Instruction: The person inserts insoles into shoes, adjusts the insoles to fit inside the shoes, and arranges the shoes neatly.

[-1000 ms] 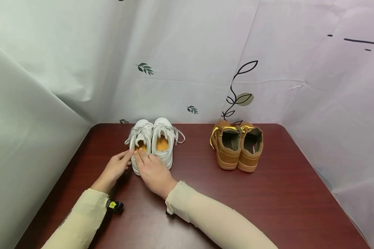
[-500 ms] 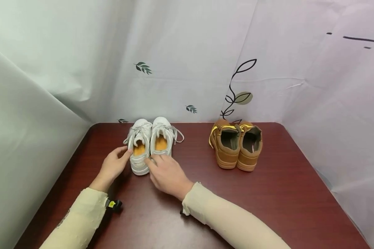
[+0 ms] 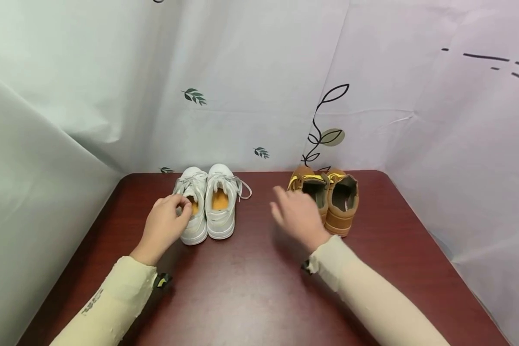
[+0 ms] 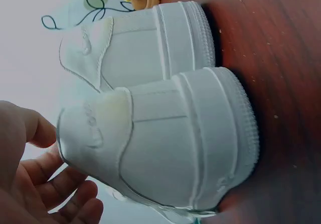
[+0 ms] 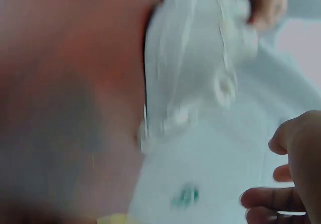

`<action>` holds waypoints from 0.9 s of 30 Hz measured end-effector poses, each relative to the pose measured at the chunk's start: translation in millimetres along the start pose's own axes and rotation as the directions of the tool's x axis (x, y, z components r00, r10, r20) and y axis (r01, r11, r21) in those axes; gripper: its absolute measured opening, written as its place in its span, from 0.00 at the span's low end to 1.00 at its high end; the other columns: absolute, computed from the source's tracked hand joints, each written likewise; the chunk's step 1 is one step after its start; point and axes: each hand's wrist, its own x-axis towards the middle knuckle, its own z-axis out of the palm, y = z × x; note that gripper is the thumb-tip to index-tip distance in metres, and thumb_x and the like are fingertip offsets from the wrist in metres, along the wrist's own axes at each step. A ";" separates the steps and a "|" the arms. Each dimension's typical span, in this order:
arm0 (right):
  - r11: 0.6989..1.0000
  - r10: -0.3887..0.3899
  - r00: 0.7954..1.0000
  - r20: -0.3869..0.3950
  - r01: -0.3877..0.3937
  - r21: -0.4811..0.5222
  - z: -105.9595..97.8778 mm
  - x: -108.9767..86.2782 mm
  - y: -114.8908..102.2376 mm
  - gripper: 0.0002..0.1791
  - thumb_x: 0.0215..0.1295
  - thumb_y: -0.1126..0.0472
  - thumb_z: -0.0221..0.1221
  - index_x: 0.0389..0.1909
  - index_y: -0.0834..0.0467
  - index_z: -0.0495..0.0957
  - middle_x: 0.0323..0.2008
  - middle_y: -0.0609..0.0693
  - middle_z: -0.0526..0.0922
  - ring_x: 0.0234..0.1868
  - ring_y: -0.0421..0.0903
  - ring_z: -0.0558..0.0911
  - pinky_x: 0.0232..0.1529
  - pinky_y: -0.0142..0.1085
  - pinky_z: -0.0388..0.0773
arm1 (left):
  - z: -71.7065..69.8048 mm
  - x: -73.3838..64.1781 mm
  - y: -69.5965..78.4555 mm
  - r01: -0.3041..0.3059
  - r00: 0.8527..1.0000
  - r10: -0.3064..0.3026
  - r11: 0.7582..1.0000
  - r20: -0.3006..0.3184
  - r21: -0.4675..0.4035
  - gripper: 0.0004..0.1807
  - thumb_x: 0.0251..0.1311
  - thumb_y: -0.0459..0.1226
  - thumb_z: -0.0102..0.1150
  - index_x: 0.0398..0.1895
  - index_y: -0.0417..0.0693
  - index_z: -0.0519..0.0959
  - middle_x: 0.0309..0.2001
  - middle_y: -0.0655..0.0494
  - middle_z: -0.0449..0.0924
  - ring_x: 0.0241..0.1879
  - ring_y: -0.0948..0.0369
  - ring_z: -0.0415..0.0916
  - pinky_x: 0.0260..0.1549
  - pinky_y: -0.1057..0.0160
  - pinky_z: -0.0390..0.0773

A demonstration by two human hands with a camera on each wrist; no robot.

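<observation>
A pair of white sneakers, the left sneaker [image 3: 193,229] and the right sneaker [image 3: 220,223], stands side by side with heels toward me and yellow-orange insoles inside. My left hand [image 3: 166,223] is at the left sneaker's heel collar, fingers loosely bent. In the left wrist view those fingers [image 4: 70,189] lie beside the collar's edge; whether they touch it I cannot tell. My right hand [image 3: 300,216], blurred and holding nothing, is over the table just left of a pair of brown shoes [image 3: 342,216] with yellow laces, partly covering the left one. Its fingers [image 5: 271,199] look relaxed in the right wrist view.
Both pairs stand near the back edge of a dark red wooden table [image 3: 242,288]. White curtain cloth [image 3: 242,72] with leaf prints hangs behind and at the sides. A loose white lace [image 3: 245,187] loops out right of the sneakers.
My right hand has left the white sneakers and swung right to the brown shoes. My left hand has stayed by the left sneaker, its thumb and index finger now closer together.
</observation>
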 end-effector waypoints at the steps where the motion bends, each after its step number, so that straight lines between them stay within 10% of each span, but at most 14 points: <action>1: 1.000 0.029 0.999 -0.012 -0.029 0.001 -3.5 -0.2 11.4 0.20 0.71 0.49 0.56 0.56 0.57 0.75 0.30 0.54 0.84 0.29 0.55 0.81 0.29 0.48 0.78 | -0.6 1.0 1.1 0.000 1.000 0.000 1.000 0.019 0.010 0.08 0.66 0.39 0.54 0.35 0.46 0.80 0.33 0.49 0.81 0.38 0.49 0.73 0.37 0.51 0.70; 8: 0.972 0.236 0.964 0.125 -0.232 -0.044 -17.0 -0.9 80.6 0.28 0.73 0.47 0.52 0.68 0.57 0.69 0.29 0.58 0.84 0.25 0.58 0.81 0.21 0.50 0.76 | -4.7 10.6 10.0 0.062 0.963 -0.090 0.992 0.254 0.114 0.26 0.69 0.49 0.49 0.62 0.42 0.69 0.39 0.50 0.85 0.40 0.48 0.81 0.35 0.47 0.77; 13: 0.900 0.396 0.833 0.386 -0.435 0.015 -10.2 2.3 114.5 0.40 0.72 0.43 0.52 0.75 0.61 0.54 0.27 0.59 0.83 0.24 0.55 0.81 0.23 0.50 0.77 | 0.9 29.9 19.9 0.100 0.902 -0.183 0.970 0.390 0.224 0.40 0.69 0.55 0.44 0.75 0.37 0.55 0.52 0.35 0.81 0.49 0.37 0.79 0.41 0.39 0.77; 19: 0.825 0.394 0.718 0.574 -0.551 0.124 3.6 3.6 133.9 0.45 0.73 0.46 0.51 0.78 0.63 0.41 0.54 0.72 0.79 0.47 0.66 0.83 0.46 0.58 0.78 | 18.0 54.9 27.1 0.140 0.837 -0.260 0.953 0.481 0.270 0.51 0.66 0.59 0.45 0.77 0.31 0.44 0.65 0.28 0.69 0.59 0.33 0.73 0.50 0.34 0.74; 27: 0.767 0.330 0.689 0.645 -0.594 0.243 10.8 2.7 140.3 0.43 0.75 0.54 0.47 0.77 0.67 0.33 0.66 0.76 0.66 0.65 0.70 0.70 0.62 0.61 0.68 | 30.4 58.9 21.4 0.146 0.874 -0.236 0.961 0.425 0.233 0.42 0.60 0.50 0.55 0.71 0.33 0.57 0.56 0.30 0.77 0.50 0.36 0.78 0.42 0.39 0.78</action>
